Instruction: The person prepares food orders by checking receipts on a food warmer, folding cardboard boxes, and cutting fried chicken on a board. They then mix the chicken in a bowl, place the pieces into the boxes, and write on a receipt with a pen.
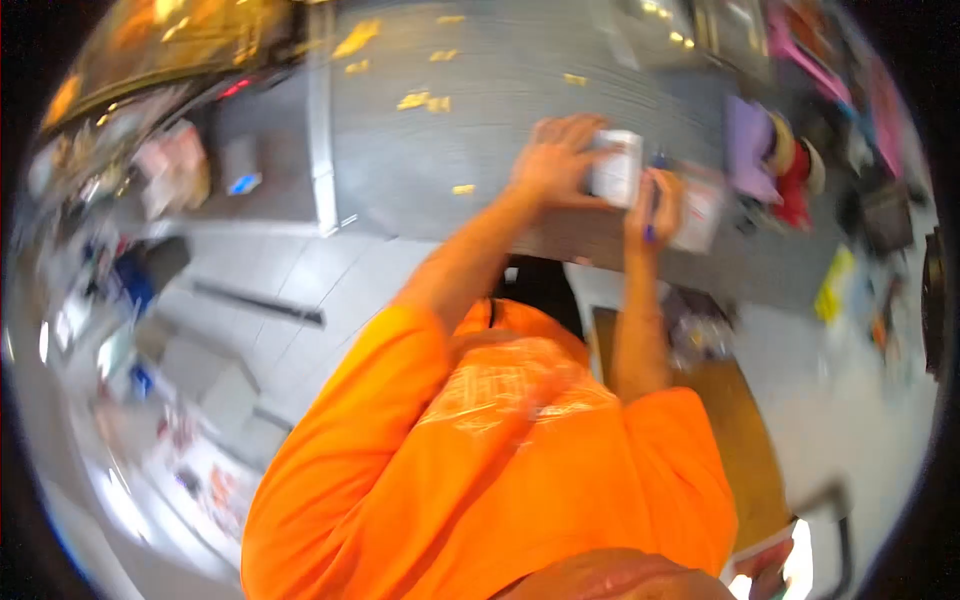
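My left hand [558,160] lies on the grey table with its fingers spread, their tips against the left side of a small white pad [618,170]. Whether the pad is a notepad or a flat box is too blurred to tell. Just right of it, my right hand [662,205] is closed around a blue pen [651,232], whose lower end sticks out beneath the fingers. A white sheet with a red mark [700,208] lies partly behind that hand.
Several yellow pieces [412,100] are scattered over the tabletop [480,130]. Purple, cream and red rolls [790,165] stand at the right. Below the table's edge are a brown board [748,440] and a dark bar [260,302] on the tiled floor.
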Action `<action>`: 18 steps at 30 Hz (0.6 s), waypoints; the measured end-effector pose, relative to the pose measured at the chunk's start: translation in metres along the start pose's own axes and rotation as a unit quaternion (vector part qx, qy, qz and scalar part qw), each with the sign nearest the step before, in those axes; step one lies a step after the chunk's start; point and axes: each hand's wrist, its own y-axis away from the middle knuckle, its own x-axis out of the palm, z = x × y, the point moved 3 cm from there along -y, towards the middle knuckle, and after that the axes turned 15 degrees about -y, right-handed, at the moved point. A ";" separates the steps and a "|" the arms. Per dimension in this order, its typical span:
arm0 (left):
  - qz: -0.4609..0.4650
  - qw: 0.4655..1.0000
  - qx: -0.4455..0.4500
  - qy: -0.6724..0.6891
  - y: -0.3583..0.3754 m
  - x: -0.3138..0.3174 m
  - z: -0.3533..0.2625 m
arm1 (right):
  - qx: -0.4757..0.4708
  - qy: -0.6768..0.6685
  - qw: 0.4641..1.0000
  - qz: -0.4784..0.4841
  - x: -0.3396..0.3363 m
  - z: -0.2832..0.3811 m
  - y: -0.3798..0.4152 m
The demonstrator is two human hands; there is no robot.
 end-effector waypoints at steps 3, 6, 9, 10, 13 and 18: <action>-0.053 0.998 -0.001 0.022 0.006 -0.002 0.002 | -0.067 0.115 0.962 0.237 0.019 -0.005 -0.017; -0.071 0.997 -0.007 0.017 0.008 -0.003 0.004 | -0.076 0.172 0.944 0.271 0.023 -0.018 -0.013; -0.079 0.997 -0.001 0.020 0.009 -0.006 -0.003 | -0.072 0.198 0.938 0.273 0.015 -0.021 -0.012; -0.076 0.997 -0.008 0.026 0.009 -0.007 0.001 | -0.072 0.193 0.938 0.279 0.018 -0.019 -0.013; -0.090 0.995 -0.003 0.039 0.013 -0.014 0.002 | -0.064 0.194 0.941 0.269 0.022 -0.015 -0.012; -0.240 0.944 0.027 0.227 0.047 -0.070 0.036 | -0.040 0.170 0.948 0.265 0.031 0.013 -0.018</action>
